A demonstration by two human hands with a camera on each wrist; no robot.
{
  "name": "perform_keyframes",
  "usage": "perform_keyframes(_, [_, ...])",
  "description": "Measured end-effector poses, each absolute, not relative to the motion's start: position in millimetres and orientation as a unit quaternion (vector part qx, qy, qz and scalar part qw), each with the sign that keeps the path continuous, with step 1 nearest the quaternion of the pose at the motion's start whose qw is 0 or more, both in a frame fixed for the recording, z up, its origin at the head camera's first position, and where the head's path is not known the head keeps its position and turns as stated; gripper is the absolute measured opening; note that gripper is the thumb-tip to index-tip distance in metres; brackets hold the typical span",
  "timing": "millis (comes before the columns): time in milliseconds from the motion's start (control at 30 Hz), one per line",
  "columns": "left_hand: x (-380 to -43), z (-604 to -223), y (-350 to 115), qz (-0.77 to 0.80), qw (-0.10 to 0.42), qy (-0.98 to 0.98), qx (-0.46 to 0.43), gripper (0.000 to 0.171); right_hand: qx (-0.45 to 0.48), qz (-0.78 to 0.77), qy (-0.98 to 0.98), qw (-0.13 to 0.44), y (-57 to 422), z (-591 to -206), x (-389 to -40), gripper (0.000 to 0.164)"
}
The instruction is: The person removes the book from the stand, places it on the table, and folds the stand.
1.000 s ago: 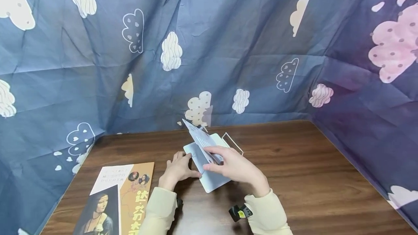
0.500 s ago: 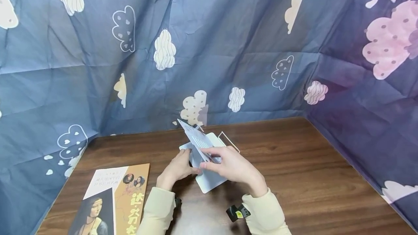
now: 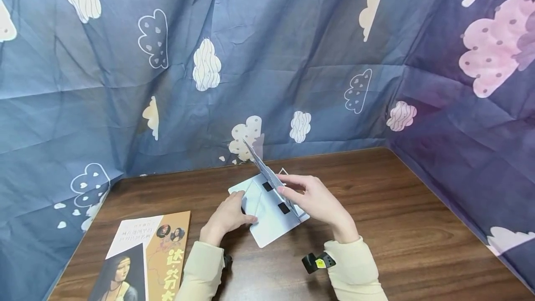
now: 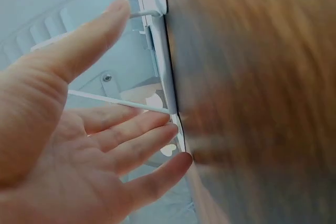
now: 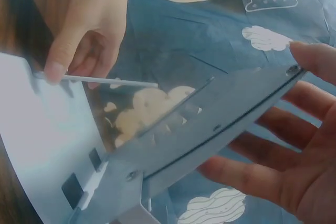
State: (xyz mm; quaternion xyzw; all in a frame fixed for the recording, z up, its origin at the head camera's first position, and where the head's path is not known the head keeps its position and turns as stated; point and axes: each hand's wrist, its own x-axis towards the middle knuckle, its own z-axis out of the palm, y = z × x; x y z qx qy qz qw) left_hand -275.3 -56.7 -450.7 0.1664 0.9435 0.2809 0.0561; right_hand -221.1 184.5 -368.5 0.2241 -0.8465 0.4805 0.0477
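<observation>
A white metal book stand (image 3: 271, 229) lies on the table with its slotted base plate flat and a hinged panel (image 5: 210, 124) raised from it. My right hand (image 3: 315, 199) holds this panel at its edge, thumb on one face and fingers behind it. At the base plate's left side, my left hand (image 3: 227, 215) steadies the stand, its thumb and fingertips at a thin wire support (image 5: 126, 82). In the left wrist view, the left thumb (image 4: 100, 40) touches one end of the wire while the fingers spread along the plate's edge.
A book with a painted portrait cover (image 3: 154, 254) lies at the left of the brown wooden table (image 3: 418, 226). Dark blue cloth (image 3: 292, 59) with cloud prints hangs behind the table and along its right side.
The hinged panel has swung rightward with my right hand, uncovering dark slots in the base plate. My left hand stays at the stand's left side. The head view has shifted slightly.
</observation>
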Motion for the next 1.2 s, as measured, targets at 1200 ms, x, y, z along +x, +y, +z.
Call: perform_keyframes(1200, [-266,-448,-60,0.23,0.085,0.942,0.23,0.055,0.174,0.533,-0.828,0.03,201,-371,-220,0.042])
